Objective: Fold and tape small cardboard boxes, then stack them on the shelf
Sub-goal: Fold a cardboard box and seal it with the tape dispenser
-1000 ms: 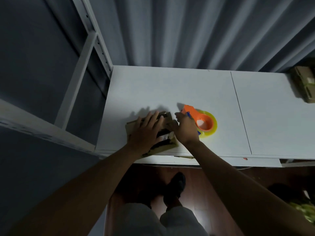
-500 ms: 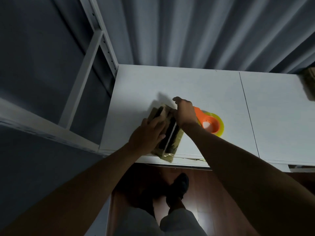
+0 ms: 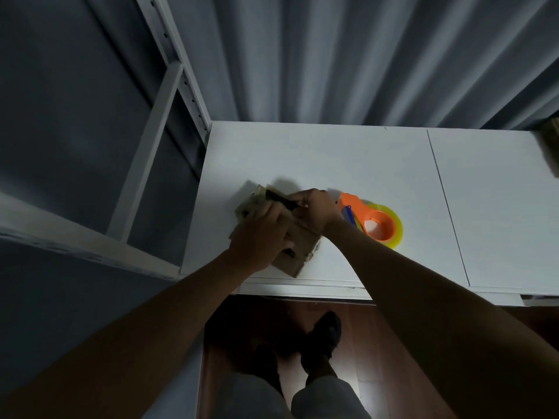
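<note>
Left hand (image 3: 262, 234): laid palm-down on the cardboard box (image 3: 298, 247), fingers bent over its upper face and gripping it; the hand covers much of the box's middle.

Right hand (image 3: 316, 210): at the far end of the same box, knuckles up, fingers curled and pinching the cardboard edge near a dark strip; the fingertips themselves are hidden under the hand.

Both forearms: bare, reaching in from the bottom corners of the view.

Tape dispenser (image 3: 367, 220): orange body with a blue part, carrying a roll of yellowish clear tape; lies flat on the table just beside the right wrist, not held.

Table (image 3: 363, 158): white, matte top made of two panels with a thin dark seam between them; front edge visible below the box.

Second cardboard item (image 3: 552, 140): at the far right edge of the table, blurred and cut off by the frame.

Shelf frame (image 3: 157, 98): white metal upright with a row of holes and a cross-brace, standing at the table's left end.

Curtain (image 3: 348, 55): grey, pleated, hanging behind the table.

Floor (image 3: 360, 346): dark reddish wood; the person's dark shoes and pale trouser legs show beneath the table edge.

Cardboard box, appearance: small, brown, partly folded and lying skewed near the table's front left corner, one corner close to the front edge; flaps uneven, dark printed or shadowed bands across it, detail blurred.
</note>
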